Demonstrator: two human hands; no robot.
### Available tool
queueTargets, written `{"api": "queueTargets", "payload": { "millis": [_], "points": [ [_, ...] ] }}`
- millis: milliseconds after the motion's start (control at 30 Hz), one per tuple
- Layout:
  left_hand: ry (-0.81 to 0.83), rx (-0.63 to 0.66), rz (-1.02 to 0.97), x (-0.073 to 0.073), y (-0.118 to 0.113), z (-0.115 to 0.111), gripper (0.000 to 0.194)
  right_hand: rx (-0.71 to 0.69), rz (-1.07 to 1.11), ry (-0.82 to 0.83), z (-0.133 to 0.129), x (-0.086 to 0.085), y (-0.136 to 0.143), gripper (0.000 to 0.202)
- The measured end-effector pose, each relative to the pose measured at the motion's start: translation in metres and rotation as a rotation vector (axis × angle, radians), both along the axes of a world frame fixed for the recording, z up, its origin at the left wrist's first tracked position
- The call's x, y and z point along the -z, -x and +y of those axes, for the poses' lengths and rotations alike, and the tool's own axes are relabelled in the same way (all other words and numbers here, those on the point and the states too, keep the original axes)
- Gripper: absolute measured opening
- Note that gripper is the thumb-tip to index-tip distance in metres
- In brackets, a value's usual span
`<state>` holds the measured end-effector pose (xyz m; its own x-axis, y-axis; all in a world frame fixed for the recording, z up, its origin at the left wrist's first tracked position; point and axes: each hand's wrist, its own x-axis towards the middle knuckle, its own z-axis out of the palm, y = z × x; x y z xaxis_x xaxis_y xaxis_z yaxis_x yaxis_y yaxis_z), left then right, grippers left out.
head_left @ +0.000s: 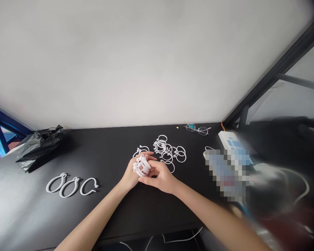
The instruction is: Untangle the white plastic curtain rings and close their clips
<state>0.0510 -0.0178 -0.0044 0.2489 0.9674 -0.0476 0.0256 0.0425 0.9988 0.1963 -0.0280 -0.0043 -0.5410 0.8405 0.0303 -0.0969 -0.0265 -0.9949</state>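
A bundle of white plastic curtain rings [141,166] sits between my two hands over the middle of the dark table. My left hand [131,173] is closed around the bundle from the left and behind, its fingers partly hidden. From the right, my right hand [164,177] grips the same bundle between thumb and fingers. Just behind the hands lies a loose pile of similar white rings [167,155], with a few more rings [143,149] left of it. Farther left, two closed-looking rings [69,188] overlap beside one open ring [84,191].
A crumpled black plastic bag [43,144] lies at the back left. Eyeglasses [196,129] rest near the wall. On the right are a white and blue box [232,141], a pixelated object [226,174] and a white cable [305,188]. Dark metal bars [272,82] rise at the right.
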Motion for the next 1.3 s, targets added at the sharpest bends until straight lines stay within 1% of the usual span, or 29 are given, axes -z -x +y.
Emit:
{"api": "queueTargets", "payload": {
  "millis": [100, 167, 233, 300, 400, 500, 567, 633, 700, 733, 867, 933, 1000, 1067, 1167, 1233, 1300],
  "points": [
    [-0.048, 0.059, 0.121, 0.001, 0.005, -0.001, 0.034, -0.041, 0.063, 0.079, 0.004, 0.0, -0.003, 0.025],
    [-0.137, 0.088, 0.24, 0.004, 0.009, -0.001, 0.034, -0.081, 0.084, 0.126, 0.007, 0.001, -0.005, 0.027],
    [-0.256, 0.085, 0.355, 0.006, 0.013, -0.002, 0.031, -0.111, 0.089, 0.149, 0.008, 0.002, -0.006, 0.029],
    [-0.331, 0.09, 0.411, 0.006, 0.014, -0.002, 0.028, -0.118, 0.086, 0.148, 0.008, 0.001, -0.007, 0.032],
    [-0.32, 0.162, 0.39, 0.004, 0.014, -0.003, 0.031, -0.143, 0.062, 0.151, 0.01, -0.003, -0.01, 0.033],
    [-0.251, 0.227, 0.323, 0.0, 0.012, -0.005, 0.041, -0.237, 0.047, 0.193, 0.012, -0.007, -0.014, 0.03],
    [-0.2, 0.27, 0.253, -0.002, 0.011, -0.005, 0.044, -0.268, 0.046, 0.215, 0.013, -0.007, -0.015, 0.03],
    [-0.154, 0.325, 0.181, -0.004, 0.01, -0.006, 0.041, -0.235, 0.036, 0.218, 0.014, -0.006, -0.015, 0.03],
    [-0.145, 0.347, 0.167, -0.004, 0.01, -0.006, 0.035, -0.18, 0.018, 0.205, 0.013, -0.005, -0.013, 0.031],
    [-0.162, 0.331, 0.19, -0.004, 0.01, -0.006, 0.031, -0.158, 0.015, 0.192, 0.012, -0.004, -0.012, 0.032],
    [-0.289, 0.197, 0.337, -0.003, 0.012, -0.003, 0.013, -0.076, 0.042, 0.119, 0.007, -0.006, -0.008, 0.037],
    [-0.325, 0.148, 0.356, -0.005, 0.011, -0.002, 0.016, -0.039, 0.064, 0.085, 0.005, -0.007, -0.006, 0.041],
    [-0.315, 0.099, 0.337, -0.008, 0.009, -0.001, 0.024, -0.021, 0.108, 0.064, 0.004, -0.005, -0.005, 0.049],
    [-0.243, 0.076, 0.267, -0.01, 0.005, -0.002, 0.03, 0.005, 0.159, 0.059, 0.004, -0.002, -0.005, 0.056],
    [-0.127, 0.114, 0.128, -0.01, 0.001, -0.004, 0.034, 0.043, 0.199, 0.076, 0.004, 0.003, -0.006, 0.059],
    [-0.146, 0.13, 0.123, -0.008, 0.001, -0.005, 0.033, 0.03, 0.198, 0.092, 0.005, 0.004, -0.007, 0.057],
    [-0.236, 0.109, 0.196, -0.004, 0.003, -0.006, 0.029, -0.013, 0.19, 0.092, 0.006, 0.002, -0.008, 0.057]
  ]
}}
